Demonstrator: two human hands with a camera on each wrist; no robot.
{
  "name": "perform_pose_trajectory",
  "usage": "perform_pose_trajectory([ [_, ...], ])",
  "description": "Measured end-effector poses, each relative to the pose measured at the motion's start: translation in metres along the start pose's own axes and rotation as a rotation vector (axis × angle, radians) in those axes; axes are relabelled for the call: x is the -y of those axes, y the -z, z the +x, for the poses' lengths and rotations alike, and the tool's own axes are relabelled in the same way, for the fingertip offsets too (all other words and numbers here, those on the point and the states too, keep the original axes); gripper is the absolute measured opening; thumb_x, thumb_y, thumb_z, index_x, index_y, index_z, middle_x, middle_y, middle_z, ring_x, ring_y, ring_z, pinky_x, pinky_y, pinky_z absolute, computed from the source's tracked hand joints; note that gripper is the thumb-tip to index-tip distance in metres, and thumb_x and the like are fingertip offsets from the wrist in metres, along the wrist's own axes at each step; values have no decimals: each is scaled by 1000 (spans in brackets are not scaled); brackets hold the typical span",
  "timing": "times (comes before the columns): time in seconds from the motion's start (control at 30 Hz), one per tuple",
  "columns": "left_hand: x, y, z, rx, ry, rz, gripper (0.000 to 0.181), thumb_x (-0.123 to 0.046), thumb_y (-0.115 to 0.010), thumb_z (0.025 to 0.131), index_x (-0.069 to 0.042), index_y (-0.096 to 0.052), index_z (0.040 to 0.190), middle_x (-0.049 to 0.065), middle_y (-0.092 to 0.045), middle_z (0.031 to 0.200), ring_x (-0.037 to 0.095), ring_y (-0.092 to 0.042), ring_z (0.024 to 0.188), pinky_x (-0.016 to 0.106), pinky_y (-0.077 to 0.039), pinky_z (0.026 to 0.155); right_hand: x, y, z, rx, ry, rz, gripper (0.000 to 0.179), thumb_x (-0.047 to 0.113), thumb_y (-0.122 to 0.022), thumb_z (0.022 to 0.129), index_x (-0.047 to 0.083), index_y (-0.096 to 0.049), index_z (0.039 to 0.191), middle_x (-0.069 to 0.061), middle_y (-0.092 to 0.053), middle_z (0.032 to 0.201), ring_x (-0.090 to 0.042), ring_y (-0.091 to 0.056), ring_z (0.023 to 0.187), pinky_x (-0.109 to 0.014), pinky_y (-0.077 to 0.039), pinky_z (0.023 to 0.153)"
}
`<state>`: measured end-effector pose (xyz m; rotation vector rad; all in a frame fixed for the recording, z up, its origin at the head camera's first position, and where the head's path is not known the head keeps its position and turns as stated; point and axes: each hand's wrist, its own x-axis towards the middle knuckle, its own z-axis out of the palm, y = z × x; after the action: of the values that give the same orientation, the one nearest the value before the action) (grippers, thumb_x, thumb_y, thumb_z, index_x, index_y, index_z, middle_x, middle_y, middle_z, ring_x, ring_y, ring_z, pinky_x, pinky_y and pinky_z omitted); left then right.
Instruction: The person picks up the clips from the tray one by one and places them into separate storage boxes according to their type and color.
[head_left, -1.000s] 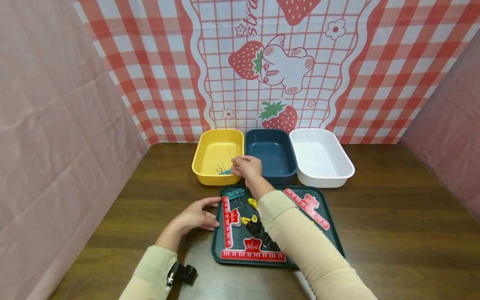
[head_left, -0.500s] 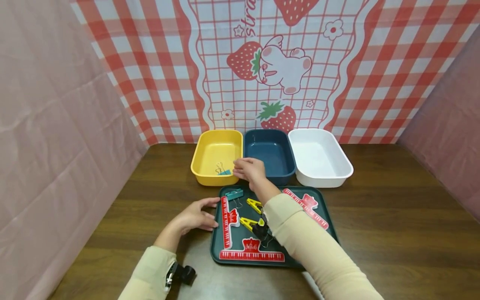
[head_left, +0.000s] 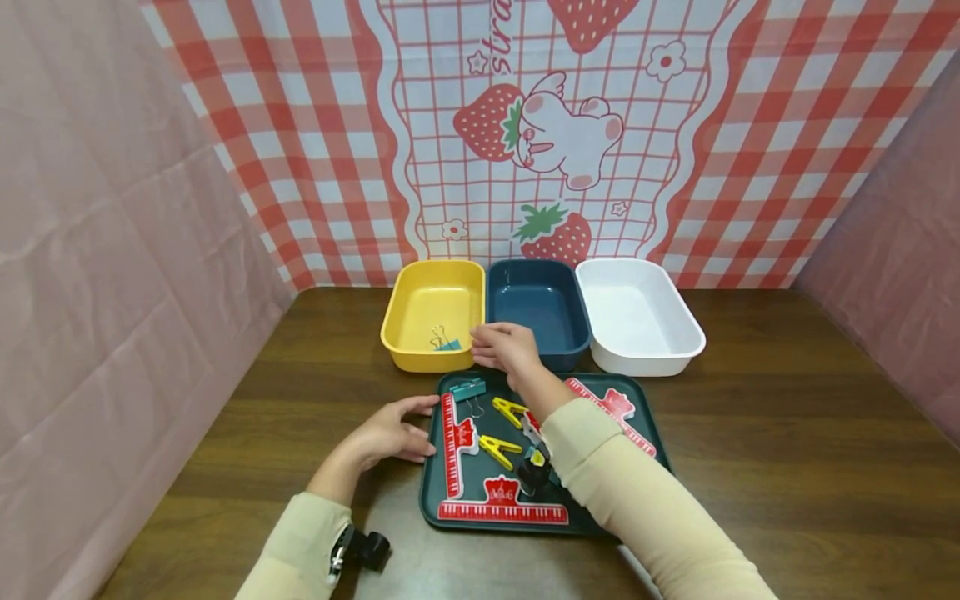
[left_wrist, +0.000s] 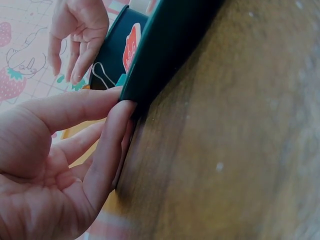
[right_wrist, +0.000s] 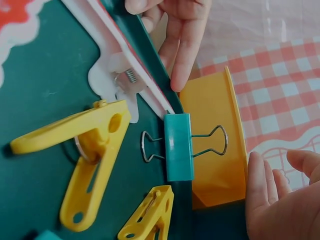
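Note:
My left hand (head_left: 390, 431) pinches the left rim of a dark green tray (head_left: 491, 475) between thumb and fingers, as the left wrist view shows. Empty, with fingers loosely extended, my right hand (head_left: 507, 350) hovers by the near corner between the yellow and navy bins. A teal binder clip (head_left: 450, 344) lies inside the yellow bin (head_left: 435, 361). Another teal binder clip (right_wrist: 179, 147) sits at the tray's back left corner, wire handles spread. Yellow spring clips (head_left: 497, 450) and red piano-keyboard clips (head_left: 452, 446) lie on the tray. My right forearm hides part of the tray.
A navy bin (head_left: 536, 360) and a white bin (head_left: 648, 365) stand to the right of the yellow one, in a row behind the tray. Patterned cloth (head_left: 330, 167) hangs behind them. Pink cloth (head_left: 135, 250) closes off the left side of the wooden table (head_left: 787, 433).
My right hand has drawn back from the teal binder clip in the yellow bin, moving right and toward me. More yellow clips on the tray have come into sight. The left hand has stayed put.

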<state>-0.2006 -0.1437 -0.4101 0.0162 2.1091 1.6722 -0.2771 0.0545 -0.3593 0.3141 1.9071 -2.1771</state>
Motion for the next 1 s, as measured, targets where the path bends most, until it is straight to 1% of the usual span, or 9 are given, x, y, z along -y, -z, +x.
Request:
perform_pose_trajectory([
  [0.17, 0, 0, 0, -4, 3, 2, 67, 15, -65, 77, -5, -43, 137, 18, -44, 130, 22, -63, 82, 39, -57, 67, -3, 3, -3, -10, -9, -37, 28, 19, -68, 86, 5, -65, 110, -17, -66, 102, -21, -66, 84, -30, -56, 73],
  [0.4, 0, 0, 0, -4, 5, 7, 68, 15, -66, 77, -6, -43, 137, 18, -45, 130, 22, -63, 79, 39, -57, 67, -5, 7, -8, -23, 0, -109, 26, 20, -67, 86, 5, -67, 107, -10, -68, 93, -20, -66, 80, -31, -56, 73],
  [0.6, -1, -1, -2, -14, 12, 9, 67, 15, -66, 77, -6, -44, 137, 17, -46, 129, 22, -63, 79, 39, -57, 67, -7, 6, -13, -33, 9, -196, 23, 21, -67, 85, 5, -68, 102, -7, -67, 89, -24, -63, 86, -31, -56, 74],
  [0.73, -2, -1, -2, -14, 14, 11, 67, 14, -65, 77, -6, -44, 137, 17, -46, 129, 22, -63, 79, 39, -57, 67, -9, 6, -16, -32, 16, -239, 24, 21, -65, 86, 5, -68, 103, -7, -65, 91, -27, -60, 91, -34, -54, 79],
  [0.9, -1, -1, -1, -10, 12, 11, 67, 15, -65, 77, -6, -44, 137, 17, -46, 129, 22, -63, 80, 39, -57, 67, -12, 5, -20, -21, 12, -296, 26, 22, -61, 90, 4, -66, 108, -8, -62, 100, -26, -55, 95, -36, -52, 84],
  [1.0, -1, -1, -1, -5, 6, 11, 67, 15, -65, 77, -5, -43, 137, 18, -45, 129, 22, -63, 80, 39, -57, 67, -14, 4, -22, -14, -6, -338, 22, 16, -60, 90, 6, -67, 108, -8, -60, 105, -25, -55, 97, -37, -51, 84],
])
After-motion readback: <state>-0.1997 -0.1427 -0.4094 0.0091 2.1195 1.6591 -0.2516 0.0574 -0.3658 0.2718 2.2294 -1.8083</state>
